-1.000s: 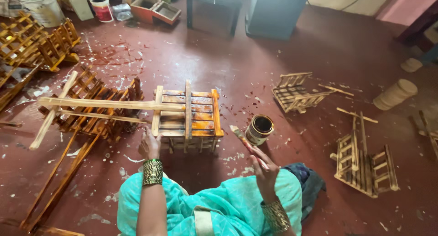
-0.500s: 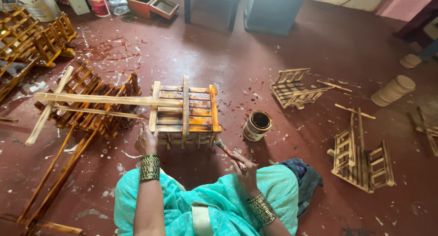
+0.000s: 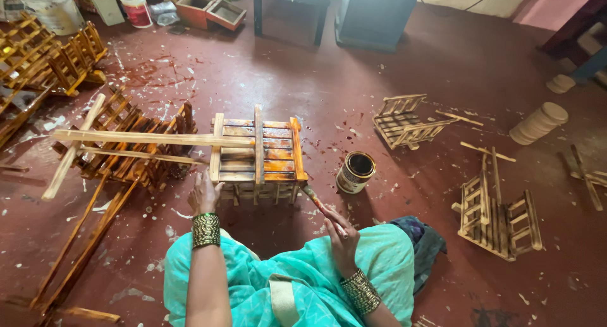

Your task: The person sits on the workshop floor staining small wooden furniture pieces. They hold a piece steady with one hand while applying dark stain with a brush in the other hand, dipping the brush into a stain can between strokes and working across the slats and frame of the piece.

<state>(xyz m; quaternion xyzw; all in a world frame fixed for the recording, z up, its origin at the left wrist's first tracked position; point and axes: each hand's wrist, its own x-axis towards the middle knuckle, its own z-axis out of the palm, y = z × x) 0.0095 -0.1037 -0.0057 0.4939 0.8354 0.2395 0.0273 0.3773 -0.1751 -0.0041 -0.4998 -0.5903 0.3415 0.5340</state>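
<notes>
Steadying a small slatted wooden crate (image 3: 258,155) on the red floor (image 3: 316,86), just in front of the knees; left hand (image 3: 203,194) pressed against the crate's near-left corner, fingers resting on it rather than wrapped round. Right hand (image 3: 340,233) closed on the handle of a paintbrush (image 3: 316,202), bristle end angled up at the crate's near-right corner, touching or nearly so. Top slats glossy orange, looking wet. Open tin of stain (image 3: 355,172) just right of the crate.

Risks, as judged: elbow or brush swing knocking the tin over; left fingers sliding onto wet slats and smearing; drips on the teal garment (image 3: 297,283) below the brush.

Left side crowded: long bare battens (image 3: 145,138) resting across the crate top and over a stack of stained frames (image 3: 136,147). Unfinished racks (image 3: 499,216) well apart to the right. Open floor beyond the crate.
</notes>
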